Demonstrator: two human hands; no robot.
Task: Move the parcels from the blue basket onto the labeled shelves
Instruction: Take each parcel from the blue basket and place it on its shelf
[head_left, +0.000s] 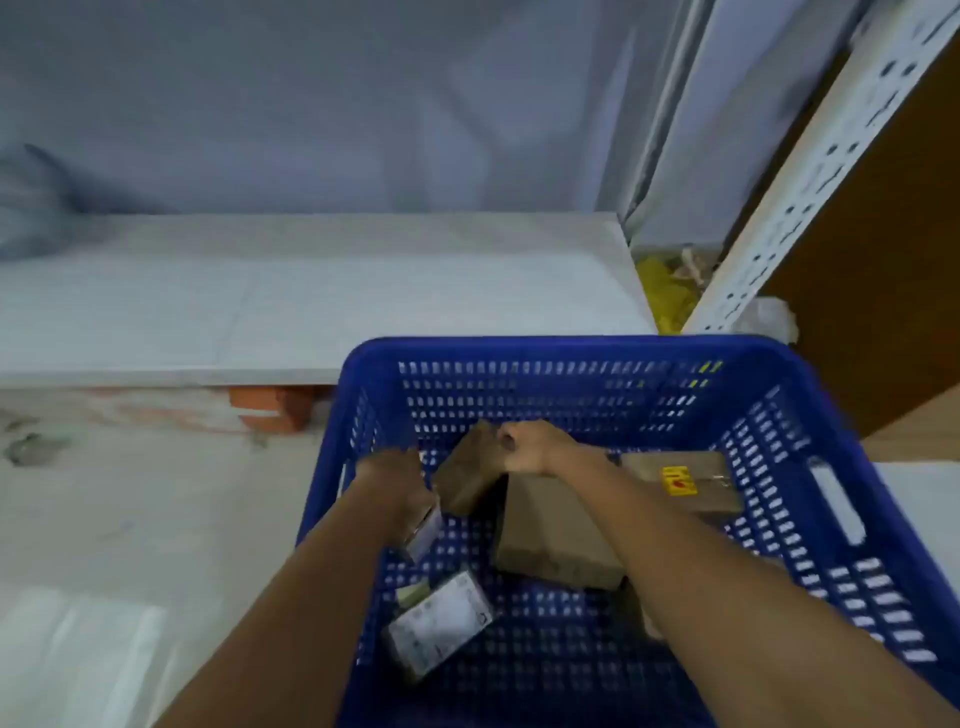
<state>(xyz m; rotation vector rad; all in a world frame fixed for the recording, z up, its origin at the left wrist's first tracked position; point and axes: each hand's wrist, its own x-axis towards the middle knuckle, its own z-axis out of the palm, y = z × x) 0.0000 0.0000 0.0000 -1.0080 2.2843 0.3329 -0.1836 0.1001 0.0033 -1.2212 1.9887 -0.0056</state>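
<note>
Picking step: my right hand (524, 448) grips a brown parcel (470, 467), left hand (400, 486) clutches a white-labelled box (423, 532) in the blue basket (571, 347); next, lift both clear toward the shelves.

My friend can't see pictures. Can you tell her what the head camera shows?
Two bare arms reach into a blue basket of parcels: the right hand grips a small brown box, and the left hand holds a small white-labelled parcel. More boxes lie inside; a white ledge is behind.

Dim bluish light, heavy motion blur, wide-angle edge warping.
</note>
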